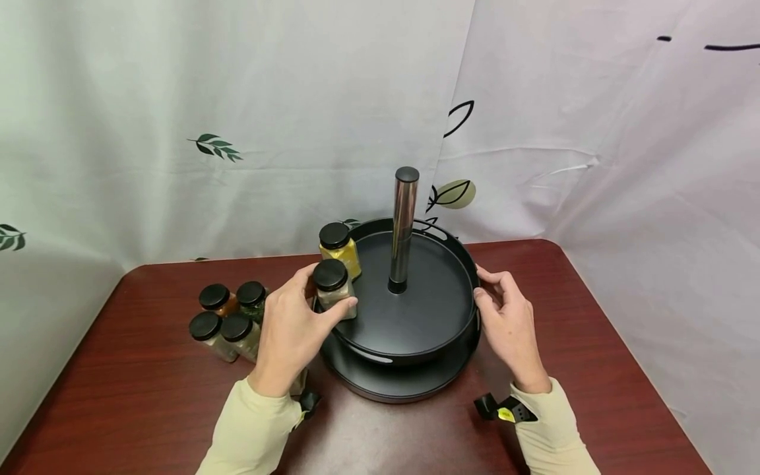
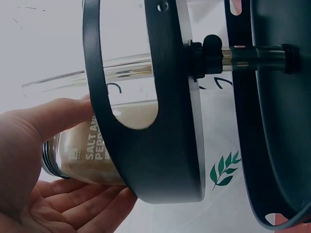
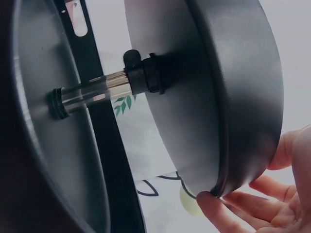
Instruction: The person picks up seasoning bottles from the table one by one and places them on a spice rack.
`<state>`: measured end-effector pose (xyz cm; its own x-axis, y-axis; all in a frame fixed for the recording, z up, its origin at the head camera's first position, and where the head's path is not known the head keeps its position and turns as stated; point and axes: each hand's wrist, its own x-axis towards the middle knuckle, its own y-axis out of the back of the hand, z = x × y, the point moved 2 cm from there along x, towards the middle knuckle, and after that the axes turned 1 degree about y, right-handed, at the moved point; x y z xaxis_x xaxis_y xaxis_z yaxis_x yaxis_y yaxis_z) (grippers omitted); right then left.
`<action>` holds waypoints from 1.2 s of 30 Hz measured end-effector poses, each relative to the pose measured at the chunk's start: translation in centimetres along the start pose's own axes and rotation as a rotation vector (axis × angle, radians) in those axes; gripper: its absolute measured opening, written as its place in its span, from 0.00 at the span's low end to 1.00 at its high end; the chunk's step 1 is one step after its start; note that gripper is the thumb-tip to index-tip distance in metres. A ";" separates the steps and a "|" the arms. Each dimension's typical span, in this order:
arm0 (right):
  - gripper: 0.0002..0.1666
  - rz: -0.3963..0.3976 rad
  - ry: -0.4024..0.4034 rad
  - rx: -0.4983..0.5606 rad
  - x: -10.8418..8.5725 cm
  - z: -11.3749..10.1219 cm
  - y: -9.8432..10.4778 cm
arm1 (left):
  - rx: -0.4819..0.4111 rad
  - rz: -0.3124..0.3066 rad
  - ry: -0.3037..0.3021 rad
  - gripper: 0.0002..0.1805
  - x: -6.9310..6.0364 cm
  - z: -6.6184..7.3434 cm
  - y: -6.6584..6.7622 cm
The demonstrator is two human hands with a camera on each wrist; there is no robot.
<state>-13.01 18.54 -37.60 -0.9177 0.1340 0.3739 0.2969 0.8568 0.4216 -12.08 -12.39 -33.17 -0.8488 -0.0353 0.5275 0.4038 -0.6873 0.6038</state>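
looks only partly loaded: with a yellow-filled jar already inside the upper tray by its left rim, and a salt-and-pepper jar just nearer, inside the same rim, gripped between thumb and curved fingers of the left hand (impossible to tell whether fully set down). braces the opposite wall with relaxed, unclenched fingers of the right hand. probably leaves four jars to place, grouped on the glossy red-brown tabletop. shows smooth, round, black metal-looking forms in upper and lower tray, linked by a shiny cylindrical post; adds clear, squarish jars with flat black lids.
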 end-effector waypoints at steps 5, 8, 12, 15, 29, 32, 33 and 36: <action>0.13 -0.007 -0.013 0.005 0.2 -0.1 0.0 | -0.001 0.002 -0.006 0.35 0.0 -0.2 0.0; 0.14 -0.010 -0.021 0.006 0.2 -0.2 0.0 | -0.002 -0.002 -0.002 0.35 -0.1 -0.1 0.1; 0.14 -0.015 -0.024 0.016 0.3 -0.3 0.1 | -0.006 -0.014 0.007 0.35 -0.2 -0.2 0.1; 0.14 -0.011 -0.023 0.029 0.3 -0.2 0.1 | -0.012 -0.023 0.008 0.36 -0.3 -0.3 0.1; 0.20 -0.029 -0.018 0.040 1.1 0.0 0.1 | -0.030 -0.048 0.023 0.42 -1.4 -1.0 1.6; 0.21 -0.053 -0.008 0.025 1.4 0.2 0.2 | -0.018 -0.049 0.025 0.42 -1.9 -1.3 2.1; 0.22 -0.062 -0.007 0.022 1.4 0.2 0.2 | -0.013 -0.048 0.025 0.42 -2.1 -1.5 2.3; 0.24 -0.083 -0.009 0.021 1.7 0.3 0.2 | 0.009 -0.036 0.031 0.41 -2.8 -1.9 3.0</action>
<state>-14.54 19.10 -37.16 -0.9413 0.0670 0.3307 0.2145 0.8754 0.4332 -9.19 -15.72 -33.96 -0.8729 -0.0326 0.4867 0.3753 -0.6822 0.6274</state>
